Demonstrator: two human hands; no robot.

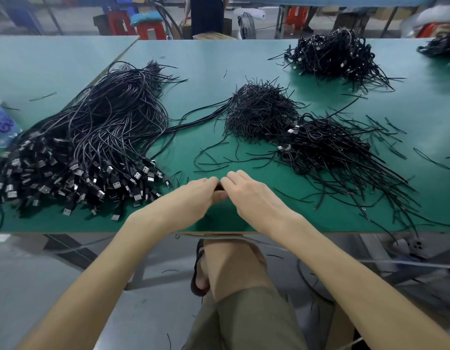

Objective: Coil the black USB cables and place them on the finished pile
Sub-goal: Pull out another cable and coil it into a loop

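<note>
My left hand [198, 195] and my right hand [246, 193] meet over the near edge of the green table [198, 59]. Between their fingertips they pinch a small black cable bundle [219, 187], mostly hidden by the fingers. A big heap of uncoiled black USB cables [92, 137] lies to the left, its plugs fanned toward me. To the right lies a pile of coiled cables [327, 150] with loose ends trailing toward the front edge.
A mound of short black ties [259, 112] sits mid-table. Two more cable piles [335, 54] [443, 46] lie at the far right. A plastic bottle [1, 127] stands at the left edge. My crossed leg is under the table; a person stands beyond.
</note>
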